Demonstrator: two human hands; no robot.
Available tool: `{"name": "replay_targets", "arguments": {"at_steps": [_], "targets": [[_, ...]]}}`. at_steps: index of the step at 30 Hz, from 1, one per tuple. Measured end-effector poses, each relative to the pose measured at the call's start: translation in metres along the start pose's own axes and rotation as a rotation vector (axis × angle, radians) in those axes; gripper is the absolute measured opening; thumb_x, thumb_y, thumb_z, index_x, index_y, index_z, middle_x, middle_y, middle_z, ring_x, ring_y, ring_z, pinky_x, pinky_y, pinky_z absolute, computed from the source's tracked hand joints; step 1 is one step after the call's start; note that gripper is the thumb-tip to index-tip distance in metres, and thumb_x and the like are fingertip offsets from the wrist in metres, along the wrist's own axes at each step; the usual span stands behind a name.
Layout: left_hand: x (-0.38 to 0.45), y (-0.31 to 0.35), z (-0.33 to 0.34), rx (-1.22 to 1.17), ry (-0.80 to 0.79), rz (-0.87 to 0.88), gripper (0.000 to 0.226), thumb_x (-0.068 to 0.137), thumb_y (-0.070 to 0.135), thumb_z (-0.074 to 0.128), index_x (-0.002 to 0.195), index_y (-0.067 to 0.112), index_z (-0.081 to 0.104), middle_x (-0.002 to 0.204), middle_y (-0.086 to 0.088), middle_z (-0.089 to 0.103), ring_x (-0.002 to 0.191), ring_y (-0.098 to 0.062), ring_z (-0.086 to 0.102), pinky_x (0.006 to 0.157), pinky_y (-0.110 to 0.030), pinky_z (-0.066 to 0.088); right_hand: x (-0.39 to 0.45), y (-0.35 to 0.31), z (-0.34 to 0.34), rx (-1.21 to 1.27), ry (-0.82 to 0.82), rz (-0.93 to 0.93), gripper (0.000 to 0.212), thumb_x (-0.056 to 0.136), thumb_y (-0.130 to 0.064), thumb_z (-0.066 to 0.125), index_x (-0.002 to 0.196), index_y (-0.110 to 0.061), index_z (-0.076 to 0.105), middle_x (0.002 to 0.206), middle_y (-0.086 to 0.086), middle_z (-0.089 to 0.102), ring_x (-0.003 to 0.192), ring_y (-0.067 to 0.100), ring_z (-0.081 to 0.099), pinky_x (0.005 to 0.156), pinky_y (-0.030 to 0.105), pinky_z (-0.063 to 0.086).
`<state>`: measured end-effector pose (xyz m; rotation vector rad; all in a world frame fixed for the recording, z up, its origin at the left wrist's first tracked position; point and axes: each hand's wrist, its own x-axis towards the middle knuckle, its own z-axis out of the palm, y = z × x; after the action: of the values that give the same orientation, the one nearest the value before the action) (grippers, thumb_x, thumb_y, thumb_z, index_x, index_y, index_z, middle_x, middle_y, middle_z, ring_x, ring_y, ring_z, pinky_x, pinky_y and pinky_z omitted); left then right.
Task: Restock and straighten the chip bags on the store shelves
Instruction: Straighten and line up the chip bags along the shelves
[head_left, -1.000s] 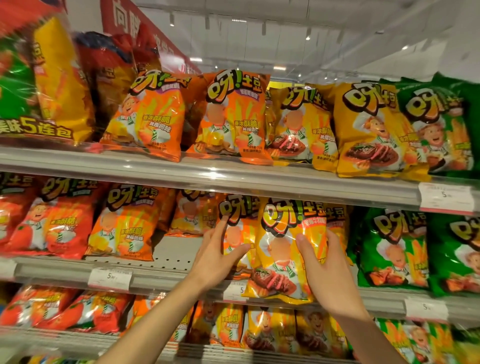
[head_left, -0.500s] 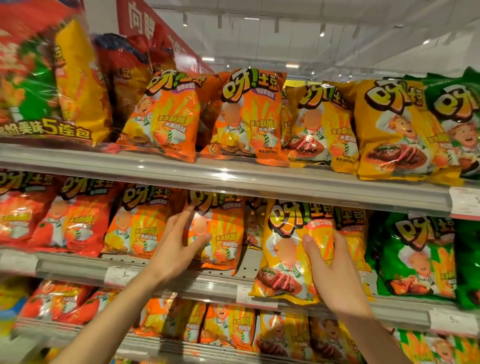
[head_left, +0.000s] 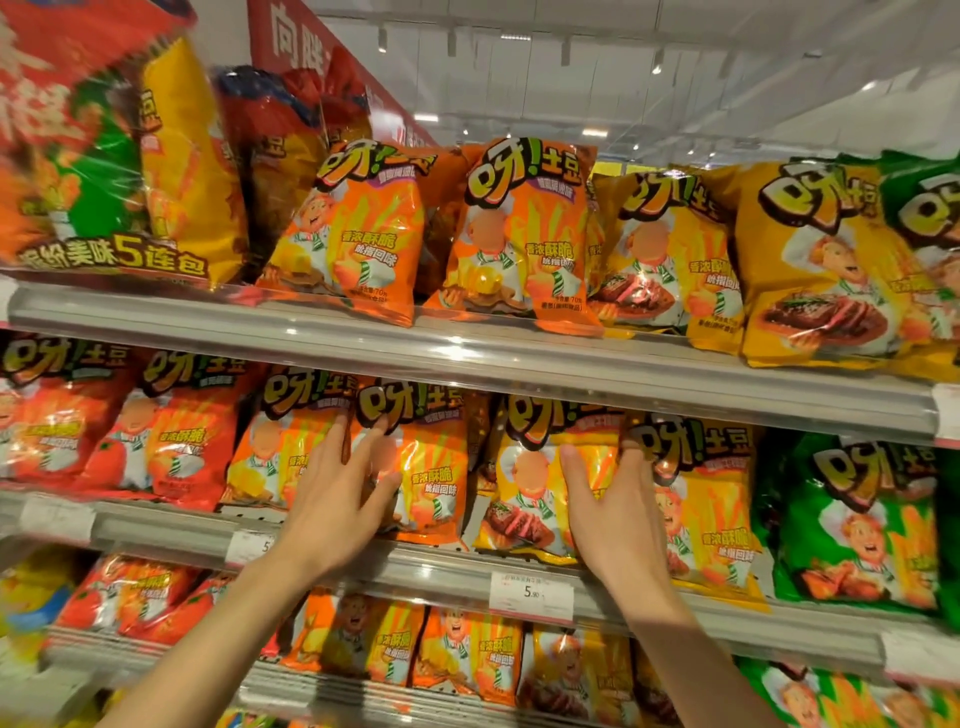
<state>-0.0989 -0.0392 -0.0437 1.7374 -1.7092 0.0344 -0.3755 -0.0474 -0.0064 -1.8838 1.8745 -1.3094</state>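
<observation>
Nearest the camera, two bare forearms reach up toward the middle shelf rail (head_left: 447, 569), the landmark for everything here. The left hand (head_left: 340, 499) rises just above that rail with fingers straight and slightly spread, laid flat on the face of an orange chip bag (head_left: 421, 467); nothing is pinched, and the fingertips reach up to the bag's printed title. The right hand (head_left: 615, 512), further right along the same rail, has its thumb pressed on the front of a yellow steak-flavour bag (head_left: 524, 493), while its fingers slip behind that bag's right edge, in front of a second yellow bag (head_left: 701, 499). It looks like a loose grip round the edge, though how far the fingers curl behind is hidden.

Both bags stand on the middle shelf just behind the rail, leaning a little, the orange one overlapping its orange neighbour to the left. A price tag (head_left: 530, 595) hangs on the rail below the yellow bag.

The step in hand seems to be straightening: squaring the front bags of two adjoining rows. The next move probably calls for nudging the orange bag upright and clear of its neighbour, and seating the yellow bag flush with the one behind, with light pressure so the contents do not crush.

Further back, above the rail, the top shelf (head_left: 467, 358) carries more orange and yellow bags, some tilted.
</observation>
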Motion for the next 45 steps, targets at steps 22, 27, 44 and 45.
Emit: {"name": "replay_targets", "arguments": {"at_steps": [22, 27, 44, 45], "targets": [[-0.015, 0.001, 0.052, 0.296, 0.114, 0.212, 0.066, 0.103, 0.061, 0.020, 0.160, 0.033, 0.003, 0.168, -0.010, -0.008, 0.155, -0.027, -0.010, 0.121, -0.051, 0.005, -0.008, 0.019, 0.037, -0.617, -0.018, -0.408, 0.071, 0.102, -0.062, 0.014, 0.157, -0.018, 0.027, 0.156, 0.013, 0.035, 0.146, 0.036, 0.025, 0.122, 0.053, 0.016], [-0.015, 0.001, 0.053, 0.301, 0.119, 0.197, 0.066, 0.102, 0.061, 0.020, 0.160, 0.033, 0.004, 0.168, -0.010, -0.008, 0.155, -0.027, -0.011, 0.121, -0.051, 0.005, -0.008, 0.021, 0.038, -0.598, -0.033, -0.397, 0.071, 0.102, -0.062, 0.017, 0.157, -0.018, 0.028, 0.155, 0.013, 0.036, 0.145, 0.037, 0.027, 0.121, 0.053, 0.018], [-0.051, 0.048, 0.033, -0.056, 0.179, 0.113, 0.065, 0.099, 0.059, 0.038, 0.157, 0.035, 0.023, 0.165, 0.005, 0.018, 0.152, -0.016, 0.018, 0.118, -0.043, 0.028, -0.040, 0.041, 0.009, -0.087, -0.054, -0.313, 0.080, 0.094, -0.076, 0.023, 0.157, -0.039, -0.010, 0.166, -0.011, -0.016, 0.152, 0.006, -0.015, 0.125, 0.034, 0.002], [-0.058, 0.054, 0.032, -0.098, 0.173, 0.102, 0.065, 0.099, 0.060, 0.040, 0.157, 0.039, 0.020, 0.165, 0.008, 0.017, 0.152, -0.013, 0.016, 0.118, -0.041, 0.026, -0.048, 0.044, 0.006, -0.046, -0.052, -0.298, 0.079, 0.093, -0.077, 0.024, 0.155, -0.043, -0.011, 0.164, -0.017, -0.016, 0.151, 0.004, -0.013, 0.125, 0.034, 0.004]]}}
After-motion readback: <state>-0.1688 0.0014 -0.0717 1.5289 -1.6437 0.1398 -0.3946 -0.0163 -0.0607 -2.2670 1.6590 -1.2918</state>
